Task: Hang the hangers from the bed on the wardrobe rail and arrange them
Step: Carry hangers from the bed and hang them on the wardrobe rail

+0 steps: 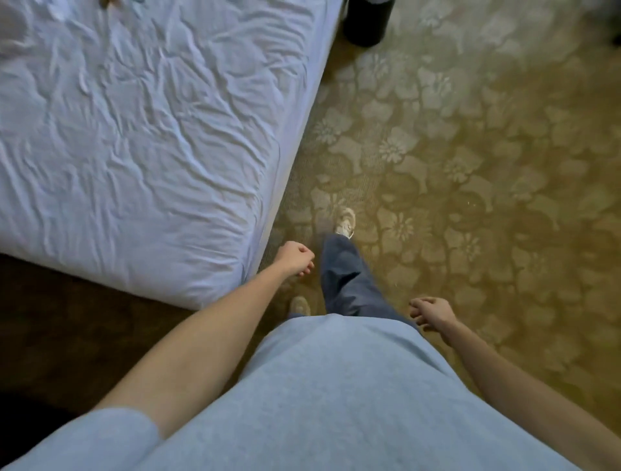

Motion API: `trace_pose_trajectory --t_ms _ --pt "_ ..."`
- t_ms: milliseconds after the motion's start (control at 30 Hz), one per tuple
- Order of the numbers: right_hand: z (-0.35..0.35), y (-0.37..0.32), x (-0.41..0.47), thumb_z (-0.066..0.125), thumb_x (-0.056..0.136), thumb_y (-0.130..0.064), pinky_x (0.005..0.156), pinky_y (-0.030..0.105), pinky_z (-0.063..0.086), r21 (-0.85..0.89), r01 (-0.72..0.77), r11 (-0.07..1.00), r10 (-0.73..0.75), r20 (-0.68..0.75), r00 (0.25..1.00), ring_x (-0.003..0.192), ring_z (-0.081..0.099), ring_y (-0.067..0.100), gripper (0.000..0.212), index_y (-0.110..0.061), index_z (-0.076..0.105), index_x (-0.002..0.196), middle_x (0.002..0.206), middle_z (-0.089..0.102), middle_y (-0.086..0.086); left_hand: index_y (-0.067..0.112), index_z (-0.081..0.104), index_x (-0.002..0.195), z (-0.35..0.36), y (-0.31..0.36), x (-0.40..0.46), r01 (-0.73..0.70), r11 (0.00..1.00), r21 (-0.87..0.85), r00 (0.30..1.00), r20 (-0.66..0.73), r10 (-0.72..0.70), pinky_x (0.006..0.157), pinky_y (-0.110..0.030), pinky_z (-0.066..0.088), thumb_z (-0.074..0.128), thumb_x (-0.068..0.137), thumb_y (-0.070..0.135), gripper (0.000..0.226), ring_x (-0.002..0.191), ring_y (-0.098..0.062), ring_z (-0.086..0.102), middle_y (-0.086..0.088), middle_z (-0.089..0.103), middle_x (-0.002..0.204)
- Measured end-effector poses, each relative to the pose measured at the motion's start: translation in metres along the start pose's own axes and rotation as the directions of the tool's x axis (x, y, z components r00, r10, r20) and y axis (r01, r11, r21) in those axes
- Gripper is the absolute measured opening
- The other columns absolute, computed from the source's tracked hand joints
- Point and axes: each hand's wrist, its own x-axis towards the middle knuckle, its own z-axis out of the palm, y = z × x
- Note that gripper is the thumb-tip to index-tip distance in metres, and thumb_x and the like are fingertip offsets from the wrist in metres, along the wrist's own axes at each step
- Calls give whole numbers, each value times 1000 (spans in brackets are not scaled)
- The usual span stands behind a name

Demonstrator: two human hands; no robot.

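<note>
Flowery yellow carpet [470, 168] is lying under us, and we are standing at the corner of the bed [134, 134], which has a crinkly white sheet on it. We are looking down at our blue top [336, 386] and our dark trouser leg [346, 272], with one pale shoe [345, 223] stepping out in front.

Our left hand [295, 257] is hanging just beside the bed corner. Its fingers are curling in loosely and it is holding nothing. Our right hand [431, 311] is hanging low on the other side of our leg, well away from the bed. Its fingers are also hanging soft and a bit bent, and it is holding nothing too.

We are not seeing any clear hangers. Far ahead of the left hand, at the top edge of the bed, something small and brownish [109, 2] is peeking in, but we cannot tell what it is. If the hangers are up there, they are lying ahead and to the left of both hands, and the left hand is the nearer one. We are guessing we need to walk along the bed and reach over it. No wardrobe is showing. Both arms are hanging down straight and easy
</note>
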Motion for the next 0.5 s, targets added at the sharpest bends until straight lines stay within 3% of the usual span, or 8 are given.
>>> trace_pose_trajectory --t_ms 133,267,400,500 --pt "-33 -67 41 56 97 -9 47 25 39 35 -23 999 22 31 999 55 50 23 17 3 69 97 71 61 15 10 70 93 -29 86 50 -9 997 81 1000 12 8 59 -26 53 56 100 20 18 70 -18 67 -9 73 85" --pt "-62 -155 75 60 93 -12 62 34 41 -28 10 1000 -8 64 998 73 65 41 25 10 70 88 81 66 32 12 68 78 -68 140 72 71 992 101 997 -33 -68 53 -26 51 55 97 14 23 58 -17 61 -12 73 80" --pt "-79 -277 111 57 96 -17 56 30 49 -47 96 994 -91 110 990 60 57 23 24 2 71 102 76 67 12 13 68 63 -111 170 94 141 983 120 979 -166 -120 47 -21 41 58 90 13 28 49 -13 54 2 62 52" --pt "-84 -374 119 57 98 -23 56 28 49 -86 226 970 -211 160 964 63 59 18 20 -8 69 103 80 69 6 11 63 60 -138 187 105 236 969 79 961 -167 -220 40 -19 41 57 91 10 32 46 -14 51 -1 58 51"
